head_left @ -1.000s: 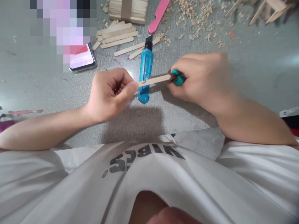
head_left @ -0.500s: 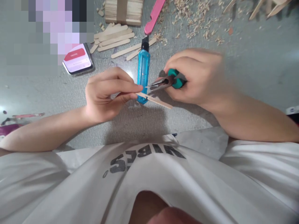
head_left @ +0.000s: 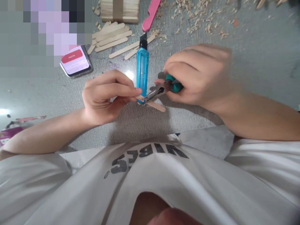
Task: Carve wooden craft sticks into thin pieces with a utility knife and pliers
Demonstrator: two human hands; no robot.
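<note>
Head view: 12 o'clock is the far side of the desk [head_left: 260, 72], 6 o'clock the wearer's white T-shirt [head_left: 145, 172].
Left hand [head_left: 106, 97]: thumb and forefinger pinch one end of a craft stick [head_left: 157, 106]; the other fingers curl loosely.
Craft stick: from the left fingertips it runs out toward 4 o'clock, long axis 10 to 4, its rounded end free. The left hand is nearer, touching it; from the right hand [head_left: 197, 73] it lies toward 8 o'clock.
Right hand: wrapped firmly around the needle-nose pliers [head_left: 163, 88] at their teal grips; its wrist side is blurred.
Needle-nose pliers: nose aimed at 8 o'clock, meeting the craft stick just beside the left fingertips and slanting across its axis. Whether the tips bite the wood or only overlap it, I cannot tell.
Blue utility knife [head_left: 142, 70]: long axis 12 to 6, black collar toward 12; its butt shows behind that crossing.
Pink handle [head_left: 152, 15]: toward 1 o'clock from the knife, near end close to the knife's collar.
Loose craft sticks [head_left: 114, 36]: heaped at 11 o'clock from the knife, two more beside them.
Banded stick bundle [head_left: 130, 12]: beyond that heap, toward 12.
Smartphone [head_left: 76, 64]: 11 o'clock from the left hand, screen lit.
Wood shavings [head_left: 194, 20]: scattered at 12 o'clock from the right hand.
</note>
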